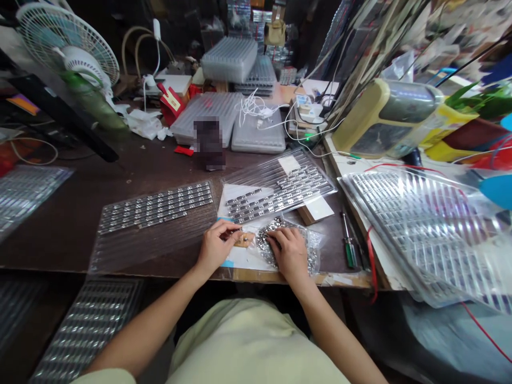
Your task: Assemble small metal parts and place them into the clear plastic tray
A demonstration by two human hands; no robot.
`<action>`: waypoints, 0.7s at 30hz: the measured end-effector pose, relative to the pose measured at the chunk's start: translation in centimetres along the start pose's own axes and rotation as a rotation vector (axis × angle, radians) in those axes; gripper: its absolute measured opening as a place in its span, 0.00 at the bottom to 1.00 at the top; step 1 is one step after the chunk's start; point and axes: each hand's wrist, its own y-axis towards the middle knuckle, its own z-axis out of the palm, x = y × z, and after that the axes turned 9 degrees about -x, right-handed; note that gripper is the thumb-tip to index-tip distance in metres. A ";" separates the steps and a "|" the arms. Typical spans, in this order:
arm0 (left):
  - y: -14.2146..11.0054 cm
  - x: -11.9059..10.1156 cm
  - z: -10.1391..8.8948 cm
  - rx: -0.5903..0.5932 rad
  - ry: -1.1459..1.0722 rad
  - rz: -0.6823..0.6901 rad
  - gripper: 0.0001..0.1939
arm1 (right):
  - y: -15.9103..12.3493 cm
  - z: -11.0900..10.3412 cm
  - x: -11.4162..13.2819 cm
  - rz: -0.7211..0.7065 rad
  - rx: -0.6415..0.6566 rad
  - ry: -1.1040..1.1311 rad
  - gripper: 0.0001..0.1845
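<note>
My left hand [219, 242] is closed in a pinch beside a small tan block [243, 240] on a white sheet; whatever its fingertips hold is too small to name. My right hand [290, 250] rests with bent fingers on a heap of small shiny metal parts [264, 234] in a clear bag, and its fingertips are pressed together among them. Just beyond, a clear ribbed tray [256, 173] carries rows of dark and silver pieces [276, 202]. A second clear tray [148, 250] to the left holds similar rows [160, 205].
A green-handled screwdriver [350, 250] lies right of the bag. Large stacked clear trays [420, 229] cover the right side. Further back are more trays [256, 130], a white cable [256, 109] and a cream machine [384, 117]. A fan [76, 48] stands at the far left.
</note>
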 end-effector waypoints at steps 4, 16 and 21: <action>0.4 -0.9 0.6 0.042 0.023 0.057 0.06 | -0.2 -0.1 0.1 0.010 -0.061 0.088 0.08; -0.7 -0.6 2.2 0.182 0.146 0.173 0.05 | -0.1 -0.5 0.3 0.068 -0.107 0.174 0.12; -0.5 -0.6 2.2 0.191 0.120 0.146 0.05 | 0.1 -0.9 0.1 0.081 -0.079 0.231 0.08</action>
